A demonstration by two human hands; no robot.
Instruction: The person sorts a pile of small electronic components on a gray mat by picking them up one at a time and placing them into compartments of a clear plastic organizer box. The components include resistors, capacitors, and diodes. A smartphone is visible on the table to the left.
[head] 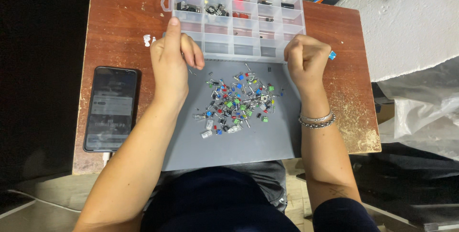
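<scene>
- Worn brown wooden desk [119,26], chipped along its right edge, carries a grey work mat [239,141] with a clear plastic compartment organiser [239,14] lying across the mat's far edge.
- Left hand [172,62] rests at the organiser's near-left corner, thumb stretched up along its side wall and fingers curled under; I cannot tell whether they pinch a part.
- Right hand [306,60] is closed in a loose fist at the near-right corner, a small blue component [332,55] held at its outer edge.
- Loose electronic components [236,103] (blue, green, red, yellow, some clear) lie heaped mid-mat, between the two forearms.
- Sorting well here likely means lifting one part at a time, matching it to a compartment already holding its kind, and keeping wrists off the heap.
- Dark smartphone [111,110] lies on the desk left of the mat, well apart from the heap.
</scene>
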